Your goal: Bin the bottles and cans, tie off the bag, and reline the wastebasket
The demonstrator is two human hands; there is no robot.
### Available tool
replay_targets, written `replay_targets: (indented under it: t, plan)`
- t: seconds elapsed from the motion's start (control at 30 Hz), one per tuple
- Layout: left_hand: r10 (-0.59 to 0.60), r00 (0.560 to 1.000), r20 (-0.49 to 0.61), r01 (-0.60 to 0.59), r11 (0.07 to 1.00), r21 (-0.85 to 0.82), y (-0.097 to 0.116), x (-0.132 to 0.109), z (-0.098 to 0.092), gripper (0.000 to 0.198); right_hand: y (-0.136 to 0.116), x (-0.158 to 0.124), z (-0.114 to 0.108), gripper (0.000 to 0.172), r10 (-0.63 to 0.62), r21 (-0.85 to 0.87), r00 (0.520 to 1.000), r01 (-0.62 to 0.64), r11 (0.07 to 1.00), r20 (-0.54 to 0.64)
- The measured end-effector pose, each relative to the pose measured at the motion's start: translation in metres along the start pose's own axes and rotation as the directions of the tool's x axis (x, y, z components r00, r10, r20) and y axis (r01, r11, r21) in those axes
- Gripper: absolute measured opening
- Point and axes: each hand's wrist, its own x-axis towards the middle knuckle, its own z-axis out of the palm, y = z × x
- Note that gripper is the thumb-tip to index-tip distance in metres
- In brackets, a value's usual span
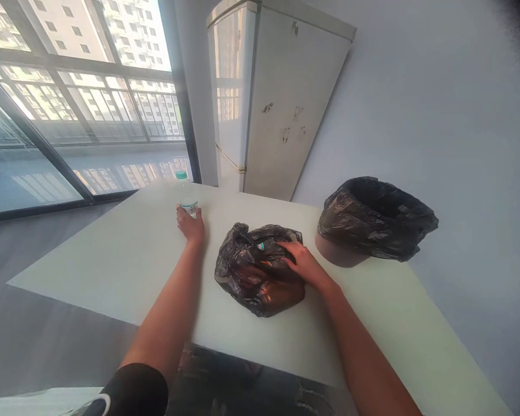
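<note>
Clear plastic forms the bottle (184, 193), which we find at half past ten from the black bag (242, 277) on the table (112, 248). Its long axis runs near upright, turquoise cap (181, 174) uppermost, tipped slightly toward eleven o'clock. The fingers of our left hand (191, 225) grasp it, hiding its base and part of its label (190, 208). Those of our right hand (304, 263) lie at the bag's mouth; we cannot tell whether they pinch it. Bag contents are mostly obscured. At two o'clock stands a lined bin (340, 252); at twelve, a refrigerator (286, 104).
</note>
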Motion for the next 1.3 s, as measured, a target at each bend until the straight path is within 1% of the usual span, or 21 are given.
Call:
replay_targets:
  t: [0.07, 0.1, 0.17, 0.2, 0.23, 0.27, 0.3, 0.33, 0.37, 0.4, 0.47, 0.53, 0.57, 0.6, 0.63, 0.7, 0.8, 0.93, 1.1, 1.2, 1.3]
  plan:
    - [0.002, 1.000, 0.007, -0.002, 1.000, -0.008, 0.002, 0.000, -0.002, 0.078, 0.002, 0.000, 0.002, 0.041, -0.001, -0.040, 1.000, 0.001, 0.999, 0.006]
    - [0.004, 1.000, -0.018, -0.004, 1.000, -0.009, 0.004, 0.000, -0.004, 0.081, 0.002, 0.001, 0.001, 0.037, -0.005, -0.062, 1.000, 0.005, 0.998, -0.009]
    - [0.030, 0.991, -0.128, -0.032, 0.999, -0.012, 0.011, -0.004, -0.010, 0.083, 0.000, 0.002, -0.001, 0.029, -0.026, -0.095, 0.998, 0.020, 0.995, -0.062]
    - [0.054, 0.981, -0.187, -0.060, 0.998, -0.025, 0.016, -0.008, -0.013, 0.076, -0.001, 0.004, -0.002, 0.027, -0.046, -0.101, 0.995, 0.037, 0.994, -0.090]
    - [0.085, 0.973, -0.213, -0.100, 0.993, -0.057, 0.022, -0.013, -0.014, 0.064, -0.002, 0.005, -0.002, 0.028, -0.071, -0.102, 0.991, 0.059, 0.993, -0.112]
    - [0.127, 0.978, -0.167, -0.148, 0.981, -0.123, 0.028, -0.020, -0.015, 0.051, -0.003, 0.006, -0.002, 0.030, -0.097, -0.102, 0.988, 0.084, 0.991, -0.123]
    - [0.183, 0.982, -0.047, -0.189, 0.958, -0.217, 0.034, -0.028, -0.014, 0.041, -0.003, 0.008, 0.000, 0.034, -0.122, -0.104, 0.985, 0.109, 0.989, -0.122]
    - [0.254, 0.961, 0.114, -0.206, 0.924, -0.322, 0.041, -0.037, -0.012, 0.036, -0.002, 0.010, 0.002, 0.038, -0.144, -0.111, 0.983, 0.131, 0.985, -0.112]
    - [0.333, 0.900, 0.282, -0.197, 0.887, -0.418, 0.047, -0.048, -0.009, 0.034, -0.002, 0.012, 0.004, 0.042, -0.159, -0.123, 0.982, 0.147, 0.982, -0.098]
    - [0.405, 0.809, 0.426, -0.172, 0.856, -0.488, 0.052, -0.058, -0.005, 0.036, 0.000, 0.014, 0.008, 0.047, -0.167, -0.137, 0.983, 0.155, 0.978, -0.080]
    - [0.515, 0.567, 0.643, -0.088, 0.814, -0.575, 0.060, -0.076, 0.003, 0.041, 0.003, 0.017, 0.014, 0.055, -0.164, -0.169, 0.985, 0.153, 0.974, -0.054]
    - [0.583, 0.319, 0.747, 0.020, 0.784, -0.621, 0.064, -0.087, 0.010, 0.046, 0.005, 0.019, 0.019, 0.060, -0.145, -0.203, 0.989, 0.134, 0.970, -0.040]
    - [0.607, 0.233, 0.760, 0.056, 0.772, -0.634, 0.064, -0.091, 0.013, 0.048, 0.006, 0.020, 0.020, 0.061, -0.134, -0.220, 0.990, 0.123, 0.968, -0.033]
    - [0.621, 0.197, 0.759, 0.060, 0.765, -0.641, 0.063, -0.092, 0.015, 0.047, 0.006, 0.020, 0.021, 0.062, -0.119, -0.239, 0.993, 0.109, 0.965, -0.028]
    - [0.627, 0.205, 0.752, 0.034, 0.763, -0.646, 0.062, -0.093, 0.017, 0.043, 0.006, 0.020, 0.020, 0.064, -0.100, -0.259, 0.995, 0.089, 0.962, -0.028]
    - [0.631, 0.246, 0.736, -0.047, 0.766, -0.641, 0.059, -0.092, 0.019, 0.031, 0.003, 0.019, 0.016, 0.067, -0.049, -0.298, 0.998, 0.033, 0.954, -0.047]
    - [0.632, 0.249, 0.734, -0.111, 0.771, -0.627, 0.056, -0.091, 0.021, 0.022, -0.004, 0.015, 0.006, 0.064, 0.013, -0.309, 0.995, -0.043, 0.950, -0.097]
    - [0.637, 0.261, 0.725, -0.162, 0.769, -0.618, 0.058, -0.092, 0.019, 0.020, -0.010, 0.012, -0.003, 0.049, -0.023, -0.257, 0.996, -0.001, 0.967, -0.089]
    - [0.637, 0.310, 0.706, -0.186, 0.768, -0.612, 0.061, -0.091, 0.018, 0.025, -0.004, 0.012, -0.005, 0.053, 0.038, -0.286, 0.995, -0.062, 0.956, -0.091]
    - [0.634, 0.354, 0.688, -0.189, 0.769, -0.611, 0.060, -0.089, 0.021, 0.021, 0.000, 0.007, -0.010, 0.048, 0.064, -0.195, 0.992, -0.085, 0.977, -0.112]
    - [0.635, 0.396, 0.663, -0.180, 0.762, -0.622, 0.057, -0.088, 0.025, 0.016, 0.001, 0.002, -0.017, 0.052, 0.116, 0.015, 0.982, -0.115, 0.993, -0.147]
